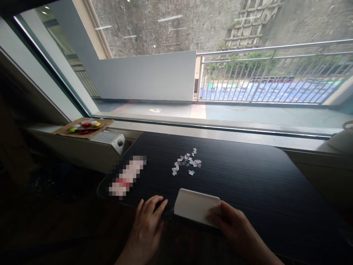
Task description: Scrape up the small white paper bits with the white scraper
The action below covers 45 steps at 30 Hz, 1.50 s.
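My right hand [230, 219] grips the right end of a white rectangular piece [194, 204] with rounded corners, possibly a shallow tray or a lid. The piece is tilted over the near edge of a black table [248, 176]. To its left, my left hand [150, 217] rests at the table edge with its fingers apart and nothing in it. Beyond both hands lies a loose scatter of small white and grey paper-like bits [187, 161] on the tabletop; a few show reddish marks.
A blurred-out pinkish item [128, 176] lies at the table's left side. Brown paper [62, 129] with colourful small items sits on the sill at the left, beside a white radiator [109, 139]. A window runs behind the table. Part of a pale rounded object [342, 140] stands far right.
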### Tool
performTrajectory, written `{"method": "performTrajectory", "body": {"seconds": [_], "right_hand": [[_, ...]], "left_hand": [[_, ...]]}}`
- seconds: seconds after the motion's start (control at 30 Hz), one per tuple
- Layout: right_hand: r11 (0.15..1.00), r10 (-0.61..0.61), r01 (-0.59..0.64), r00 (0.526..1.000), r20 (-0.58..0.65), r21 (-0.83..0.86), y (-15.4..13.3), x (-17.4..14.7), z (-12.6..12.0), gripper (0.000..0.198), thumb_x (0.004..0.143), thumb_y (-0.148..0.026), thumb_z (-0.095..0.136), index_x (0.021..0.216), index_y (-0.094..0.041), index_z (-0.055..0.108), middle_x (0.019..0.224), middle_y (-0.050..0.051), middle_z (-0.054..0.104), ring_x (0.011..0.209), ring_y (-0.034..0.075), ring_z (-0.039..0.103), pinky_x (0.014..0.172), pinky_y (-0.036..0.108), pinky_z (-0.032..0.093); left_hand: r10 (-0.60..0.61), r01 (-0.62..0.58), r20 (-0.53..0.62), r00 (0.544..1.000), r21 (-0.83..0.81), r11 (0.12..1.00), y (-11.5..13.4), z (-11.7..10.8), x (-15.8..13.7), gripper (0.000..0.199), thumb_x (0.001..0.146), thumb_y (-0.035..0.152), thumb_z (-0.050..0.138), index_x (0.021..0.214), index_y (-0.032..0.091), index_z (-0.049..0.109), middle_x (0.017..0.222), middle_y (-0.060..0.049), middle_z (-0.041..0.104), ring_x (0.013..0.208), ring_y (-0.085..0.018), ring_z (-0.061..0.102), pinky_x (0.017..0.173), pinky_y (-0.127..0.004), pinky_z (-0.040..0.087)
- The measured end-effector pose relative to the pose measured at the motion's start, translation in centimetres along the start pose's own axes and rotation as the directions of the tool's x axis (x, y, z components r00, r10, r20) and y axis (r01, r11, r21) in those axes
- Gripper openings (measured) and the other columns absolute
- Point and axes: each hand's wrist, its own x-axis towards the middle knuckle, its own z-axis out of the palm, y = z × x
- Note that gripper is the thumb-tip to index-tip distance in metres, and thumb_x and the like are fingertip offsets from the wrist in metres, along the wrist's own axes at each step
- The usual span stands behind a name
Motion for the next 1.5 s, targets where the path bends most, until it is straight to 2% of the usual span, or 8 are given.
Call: {"method": "performTrajectory", "body": {"seconds": [0.17, 0.33, 0.43, 0.6, 0.73, 1.23, 1.4, 1.5], "right_hand": [[0.995, -0.094, 0.093, 0.995, -0.022, -0.028, 0.3, -2.5, -1.4, 0.019, 0.086, -0.034, 0.055, 0.078, -0.023, 0.067, 0.067, -0.001, 0.07, 0.059, 0.017, 0.064, 0.056, 0.024, 0.046], [0.999, -0.018, 0.001, 0.925, -0.38, -0.046, 2.7, -5.0, -6.9, 0.018, 0.079, -0.043, 0.065, 0.083, -0.027, 0.074, 0.082, 0.001, 0.079, 0.077, 0.023, 0.073, 0.069, 0.024, 0.054], [0.996, 0.063, -0.083, 0.872, -0.486, -0.02, 4.2, -5.7, -9.4, 0.024, 0.072, -0.05, 0.072, 0.077, -0.027, 0.075, 0.079, 0.001, 0.079, 0.074, 0.025, 0.073, 0.069, 0.027, 0.055], [0.985, 0.162, -0.125, 0.908, -0.386, 0.119, 4.9, -6.2, -9.9, 0.03, 0.07, -0.053, 0.073, 0.072, -0.022, 0.073, 0.075, 0.003, 0.078, 0.073, 0.025, 0.073, 0.069, 0.029, 0.056], [0.982, 0.185, -0.166, 0.948, -0.258, 0.094, 4.3, -6.8, -10.5, 0.025, 0.073, -0.045, 0.071, 0.073, -0.02, 0.071, 0.071, 0.002, 0.075, 0.07, 0.023, 0.07, 0.064, 0.028, 0.055], [0.955, 0.24, -0.223, 0.968, -0.068, 0.194, 3.6, -6.7, -10.8, 0.022, 0.077, -0.039, 0.066, 0.08, -0.018, 0.068, 0.077, 0.003, 0.071, 0.076, 0.022, 0.067, 0.067, 0.029, 0.053], [0.979, 0.194, -0.189, 0.978, -0.07, 0.079, 3.2, -8.0, -11.7, 0.026, 0.078, -0.043, 0.065, 0.083, -0.019, 0.073, 0.074, 0.003, 0.074, 0.071, 0.022, 0.068, 0.06, 0.026, 0.052], [0.993, 0.116, -0.11, 0.968, -0.223, 0.038, 3.4, -6.5, -11.7, 0.028, 0.074, -0.048, 0.07, 0.076, -0.021, 0.075, 0.07, 0.003, 0.076, 0.067, 0.023, 0.07, 0.06, 0.027, 0.054]], "left_hand": [[0.015, -0.015, -0.006, 1.0, 0.026, 1.0, -0.1, 0.3, -0.1, 0.056, 0.082, 0.011, 0.048, 0.136, 0.027, 0.049, 0.133, -0.009, 0.058, 0.123, -0.026, 0.054, 0.103, -0.055, 0.043], [0.063, -0.059, -0.058, 0.996, 0.066, 0.996, -0.8, 0.7, -0.3, 0.056, 0.084, 0.013, 0.045, 0.138, 0.028, 0.045, 0.131, -0.009, 0.059, 0.119, -0.026, 0.058, 0.097, -0.056, 0.047], [0.089, -0.083, -0.068, 0.994, 0.08, 0.993, -1.2, 0.8, -0.2, 0.054, 0.086, 0.017, 0.045, 0.139, 0.03, 0.042, 0.13, -0.008, 0.06, 0.118, -0.026, 0.059, 0.096, -0.055, 0.049], [0.044, -0.039, -0.103, 0.994, 0.055, 0.998, -1.1, 1.2, -0.2, 0.049, 0.09, 0.02, 0.04, 0.137, 0.03, 0.044, 0.13, -0.007, 0.059, 0.12, -0.026, 0.057, 0.099, -0.056, 0.044], [0.046, -0.034, -0.154, 0.987, 0.074, 0.997, -1.5, 1.9, -0.6, 0.047, 0.091, 0.022, 0.036, 0.137, 0.032, 0.043, 0.129, -0.008, 0.058, 0.118, -0.026, 0.057, 0.098, -0.056, 0.044], [0.073, -0.061, -0.152, 0.986, 0.08, 0.995, -2.6, 2.5, -0.8, 0.049, 0.091, 0.028, 0.037, 0.14, 0.033, 0.041, 0.129, -0.007, 0.058, 0.118, -0.026, 0.057, 0.098, -0.053, 0.045], [0.078, -0.064, -0.16, 0.984, 0.09, 0.994, -2.2, 1.9, -0.7, 0.049, 0.09, 0.026, 0.041, 0.139, 0.032, 0.044, 0.129, -0.007, 0.06, 0.117, -0.027, 0.059, 0.096, -0.053, 0.047], [0.115, -0.1, -0.135, 0.984, 0.115, 0.988, -1.7, 1.5, -0.7, 0.051, 0.088, 0.02, 0.043, 0.138, 0.031, 0.045, 0.128, -0.007, 0.061, 0.115, -0.025, 0.06, 0.094, -0.05, 0.05]]}}
